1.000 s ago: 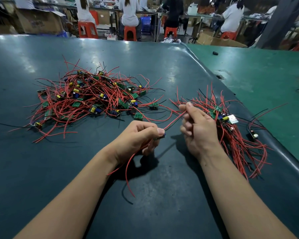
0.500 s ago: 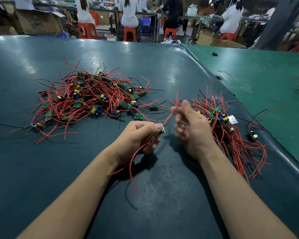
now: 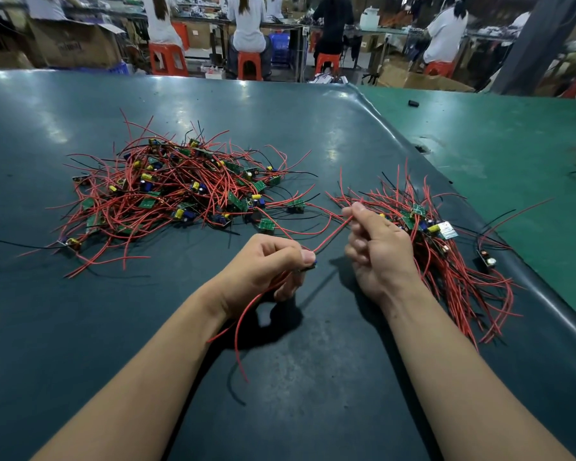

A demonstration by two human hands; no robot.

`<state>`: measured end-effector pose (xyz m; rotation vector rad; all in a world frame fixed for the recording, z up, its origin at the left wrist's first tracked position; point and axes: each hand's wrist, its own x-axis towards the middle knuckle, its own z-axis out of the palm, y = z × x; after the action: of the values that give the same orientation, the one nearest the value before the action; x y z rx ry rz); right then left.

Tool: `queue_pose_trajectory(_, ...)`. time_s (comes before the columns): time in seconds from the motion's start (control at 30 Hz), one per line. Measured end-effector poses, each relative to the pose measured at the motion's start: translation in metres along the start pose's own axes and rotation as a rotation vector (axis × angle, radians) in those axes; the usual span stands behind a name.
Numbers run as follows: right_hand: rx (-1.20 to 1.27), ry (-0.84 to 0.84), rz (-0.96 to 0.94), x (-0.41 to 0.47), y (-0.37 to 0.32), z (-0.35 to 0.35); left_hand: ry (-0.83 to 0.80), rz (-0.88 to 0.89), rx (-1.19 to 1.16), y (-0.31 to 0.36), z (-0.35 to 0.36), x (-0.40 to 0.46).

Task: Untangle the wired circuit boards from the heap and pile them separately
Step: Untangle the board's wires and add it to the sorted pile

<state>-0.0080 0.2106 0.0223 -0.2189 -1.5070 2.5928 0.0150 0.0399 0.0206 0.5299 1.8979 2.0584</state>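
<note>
Between the hands a red wire point(image 3: 330, 236) runs taut: the left hand point(image 3: 266, 267) pinches a small circuit board point(image 3: 308, 266) with more leads trailing beneath its wrist, while the right hand point(image 3: 376, 247) pinches the wire's far end. Just beyond the right hand lies the sorted pile point(image 3: 446, 254), still the smaller of the two. Ahead and left of the left hand, the tangled heap point(image 3: 180, 194) remains large, so most of the job seems left. Crossing leads there look likely to snag. Both rest on the dark green surface point(image 3: 80, 327).

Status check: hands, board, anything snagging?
Left hand grips circuit board. Right hand pinches its red wire taut. Tangled heap left, sorted pile right.
</note>
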Motion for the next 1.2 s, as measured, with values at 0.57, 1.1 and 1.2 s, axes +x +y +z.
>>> queue_pose_trajectory(0.57, -0.193, -0.349, 0.119, -0.023, 0.013, 0.016, 0.147, -0.100, -0.144, 0.002, -0.001, 0.003)
queue_pose_trajectory(1.1, -0.020, -0.594, 0.234, -0.025, -0.003, 0.006, 0.012, -0.149, -0.193, 0.009, -0.004, -0.007)
queue_pose_trajectory(1.2, -0.064, -0.422, 0.178, -0.022, 0.000, 0.009, 0.015, -0.114, -0.201, 0.007, -0.004, -0.003)
